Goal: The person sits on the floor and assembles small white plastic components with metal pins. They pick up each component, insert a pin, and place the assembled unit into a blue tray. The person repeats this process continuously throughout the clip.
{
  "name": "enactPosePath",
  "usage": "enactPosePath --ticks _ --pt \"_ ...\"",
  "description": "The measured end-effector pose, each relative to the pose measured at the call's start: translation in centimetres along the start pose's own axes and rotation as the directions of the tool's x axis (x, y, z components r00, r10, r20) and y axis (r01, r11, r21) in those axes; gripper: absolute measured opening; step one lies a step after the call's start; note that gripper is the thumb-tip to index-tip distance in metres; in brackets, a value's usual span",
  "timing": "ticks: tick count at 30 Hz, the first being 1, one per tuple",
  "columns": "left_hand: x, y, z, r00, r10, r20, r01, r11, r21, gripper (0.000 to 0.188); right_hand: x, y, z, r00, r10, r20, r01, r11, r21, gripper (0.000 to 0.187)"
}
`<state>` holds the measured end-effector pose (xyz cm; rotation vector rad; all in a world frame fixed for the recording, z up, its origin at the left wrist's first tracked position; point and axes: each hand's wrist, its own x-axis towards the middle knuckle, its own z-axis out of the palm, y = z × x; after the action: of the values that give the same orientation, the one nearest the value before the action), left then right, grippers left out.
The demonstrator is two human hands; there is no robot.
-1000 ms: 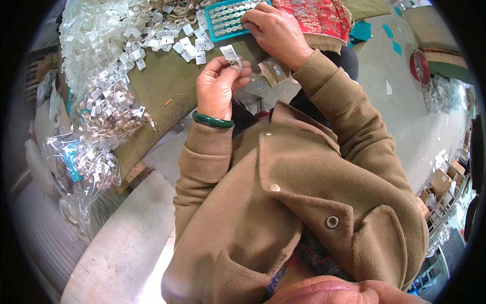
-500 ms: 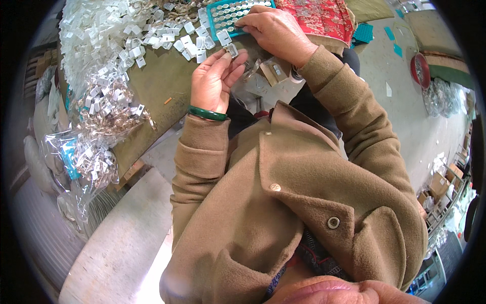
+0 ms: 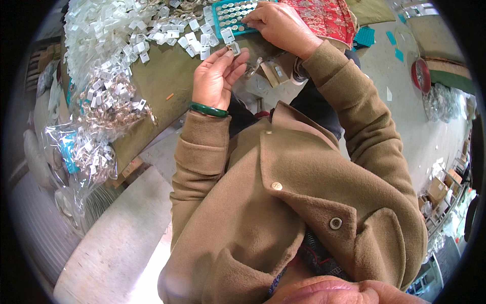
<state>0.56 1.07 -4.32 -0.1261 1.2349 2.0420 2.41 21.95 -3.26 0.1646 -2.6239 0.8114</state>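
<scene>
The left hand (image 3: 211, 83) is pinching a small white plastic case (image 3: 230, 41) between thumb and fingers, the case standing out just beyond the fingertips at the near-left corner of the teal tray (image 3: 217, 23); the other fingers are curling loosely beneath. The right hand (image 3: 286, 28) is reaching over the tray's near-right part, thumb and fingers bent together at the rows of small round pieces (image 3: 234, 21); whether it is grasping one cannot be told. For good handling, the left hand should be gripping the case lightly by its edges, keeping its inner face clear and turned toward the right hand. The right fingertips should be taking a single piece by its rim, lifting straight up so that neighbouring pieces are not being knocked. Loose white cases (image 3: 195, 43) are lying close to the tray's left side, so a brushing sleeve or knuckle could be scattering them.
</scene>
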Motion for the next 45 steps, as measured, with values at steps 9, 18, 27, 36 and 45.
enactPosePath --ticks 9,18,27,36,45 --pt "-0.2 -0.2 0.1 0.999 0.035 -0.02 -0.035 0.999 -0.003 0.023 -0.2 -0.8 -0.7 0.993 -0.094 0.078 0.099 0.993 -0.063 0.013" --pt "-0.5 -0.2 0.0 0.997 0.06 0.037 -0.06 0.998 -0.008 0.026 -1.9 -4.5 -1.2 0.996 -0.091 -0.01 0.091 0.978 0.187 0.016" --pt "-1.2 -0.1 0.5 0.992 0.119 -0.032 -0.111 0.978 0.175 0.031 -3.5 -4.6 1.1 0.995 -0.059 -0.077 0.074 0.974 0.215 0.009" --pt "-0.8 -0.3 0.4 0.992 0.081 -0.092 -0.075 0.995 0.062 0.021 -3.3 -4.1 0.9 0.944 0.329 -0.01 -0.25 0.736 0.629 0.013" --pt "-0.5 -0.4 -0.4 0.993 0.074 -0.097 -0.067 0.995 0.069 0.018 -0.8 -2.5 1.9 0.987 0.028 -0.16 -0.033 0.999 -0.027 0.009"
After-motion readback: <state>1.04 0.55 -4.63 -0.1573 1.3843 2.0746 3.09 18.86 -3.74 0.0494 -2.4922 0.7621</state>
